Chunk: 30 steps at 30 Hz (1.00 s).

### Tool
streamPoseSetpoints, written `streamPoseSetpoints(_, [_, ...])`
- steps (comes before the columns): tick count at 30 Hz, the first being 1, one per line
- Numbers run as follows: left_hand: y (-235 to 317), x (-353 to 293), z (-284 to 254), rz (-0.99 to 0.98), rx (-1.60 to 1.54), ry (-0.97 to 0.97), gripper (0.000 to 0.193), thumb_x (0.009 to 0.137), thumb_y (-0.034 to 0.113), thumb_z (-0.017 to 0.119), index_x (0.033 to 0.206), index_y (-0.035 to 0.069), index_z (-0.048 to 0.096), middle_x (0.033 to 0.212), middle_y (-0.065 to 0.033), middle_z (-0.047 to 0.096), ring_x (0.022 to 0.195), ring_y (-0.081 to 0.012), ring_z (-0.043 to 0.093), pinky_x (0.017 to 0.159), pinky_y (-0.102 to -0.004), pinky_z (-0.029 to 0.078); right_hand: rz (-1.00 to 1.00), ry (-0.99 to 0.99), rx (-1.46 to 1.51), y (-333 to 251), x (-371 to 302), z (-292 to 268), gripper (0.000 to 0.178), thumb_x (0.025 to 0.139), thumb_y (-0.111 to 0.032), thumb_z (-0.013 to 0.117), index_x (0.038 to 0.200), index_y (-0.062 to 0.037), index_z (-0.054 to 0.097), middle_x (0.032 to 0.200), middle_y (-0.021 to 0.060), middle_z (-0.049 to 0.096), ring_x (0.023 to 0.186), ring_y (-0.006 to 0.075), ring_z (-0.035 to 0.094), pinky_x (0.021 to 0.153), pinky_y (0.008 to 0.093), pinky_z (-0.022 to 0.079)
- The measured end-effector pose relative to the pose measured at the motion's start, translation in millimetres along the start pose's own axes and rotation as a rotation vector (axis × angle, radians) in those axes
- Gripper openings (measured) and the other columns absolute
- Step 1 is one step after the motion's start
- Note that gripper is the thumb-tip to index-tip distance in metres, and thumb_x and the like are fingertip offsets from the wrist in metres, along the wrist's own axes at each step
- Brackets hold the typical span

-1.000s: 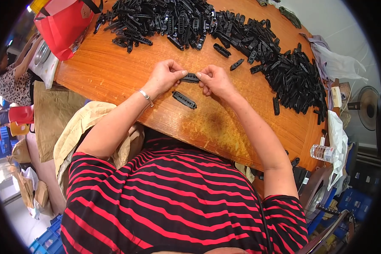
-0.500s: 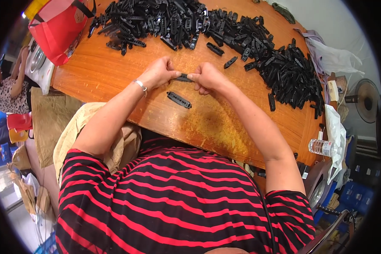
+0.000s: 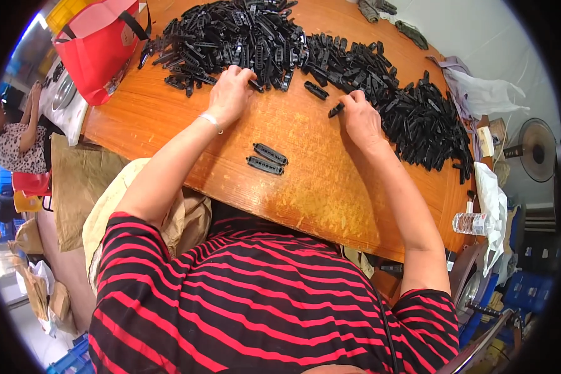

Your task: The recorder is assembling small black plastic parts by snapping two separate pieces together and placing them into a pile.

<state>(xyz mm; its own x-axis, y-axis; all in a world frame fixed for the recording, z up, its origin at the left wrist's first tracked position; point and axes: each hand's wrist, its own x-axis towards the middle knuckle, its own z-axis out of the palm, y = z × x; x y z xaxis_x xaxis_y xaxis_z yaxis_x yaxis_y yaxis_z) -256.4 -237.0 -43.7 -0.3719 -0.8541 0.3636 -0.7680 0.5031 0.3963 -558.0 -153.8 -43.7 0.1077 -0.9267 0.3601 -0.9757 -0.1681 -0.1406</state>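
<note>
Table (image 3: 318,193): worn orange-brown wood, beneath the grip
Wall (image 3: 480,37): pale, beyond and right of the grip
Floor (image 3: 71,268): pinkish, left of the grip
Chair (image 3: 31,182): red, far left

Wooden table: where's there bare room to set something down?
Bare wood shows between the two black parts and the right hand, and between the red bag and the left hand. Heaped black pieces crowd the table beyond both hands and along the right.

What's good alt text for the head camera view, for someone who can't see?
A left hand is at the edge of a heap of black parts on a wooden table; the right hand holds one similar part. Two more parts lie side by side nearer the person.
</note>
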Motion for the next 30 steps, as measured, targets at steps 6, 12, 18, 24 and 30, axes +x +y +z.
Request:
streamPoseSetpoints(6, [-16, 6, 12, 0.201, 0.171, 0.054, 0.021, 0.076, 0.007, 0.071, 0.093, 0.009, 0.059, 0.103, -0.0082, 0.056, 0.1, -0.0296, 0.054, 0.081, -0.0387, 0.049, -0.01, -0.118, 0.039, -2, 4, 4, 0.019, 0.081, -0.014, 0.068, 0.098, -0.0085, 0.062, 0.1, 0.0105, 0.057, 0.082, 0.0356, 0.063, 0.07, 0.0441, 0.052])
streamPoseSetpoints(12, [-9, -5, -4, 0.027, 0.105, -0.156, 0.018, 0.077, 0.014, 0.073, 0.088, 0.009, 0.06, 0.088, -0.0071, 0.059, 0.089, -0.0286, 0.06, 0.075, -0.0413, 0.048, -0.042, -0.234, 0.235, -70, -4, 26, 0.015, 0.085, -0.021, 0.067, 0.086, -0.0064, 0.063, 0.085, 0.0117, 0.059, 0.074, 0.0339, 0.062, 0.066, 0.042, 0.051])
streamPoseSetpoints(18, [10, -12, -21, -0.145, -0.179, -0.297, 0.017, 0.077, 0.015, 0.074, 0.087, 0.007, 0.064, 0.081, -0.0094, 0.065, 0.079, -0.0272, 0.063, 0.071, -0.0378, 0.049, -0.046, -0.215, 0.361, -109, 2, 36, 0.02, 0.088, -0.023, 0.066, 0.097, -0.0051, 0.066, 0.086, 0.0111, 0.062, 0.076, 0.0287, 0.064, 0.068, 0.04, 0.052])
streamPoseSetpoints(24, [31, -16, -25, -0.168, -0.566, -0.43, 0.02, 0.078, 0.014, 0.076, 0.09, 0.002, 0.065, 0.073, -0.0032, 0.064, 0.069, -0.0109, 0.059, 0.062, -0.0276, 0.049, 0.087, -0.122, 0.78, -108, 15, 19, 0.023, 0.091, -0.019, 0.064, 0.102, 0.0017, 0.062, 0.074, 0.0071, 0.063, 0.061, 0.0143, 0.06, 0.057, 0.0282, 0.05])
streamPoseSetpoints(30, [22, -34, -15, -0.354, -0.71, -0.447, 0.019, 0.084, 0.015, 0.074, 0.088, 0.001, 0.062, 0.074, 0.0004, 0.061, 0.063, -0.0058, 0.053, 0.056, -0.0208, 0.044, 0.422, -0.444, 1.193, -105, -3, 13, 0.017, 0.094, -0.016, 0.061, 0.095, 0.0013, 0.062, 0.07, 0.0023, 0.061, 0.054, 0.0073, 0.057, 0.046, 0.0226, 0.047])
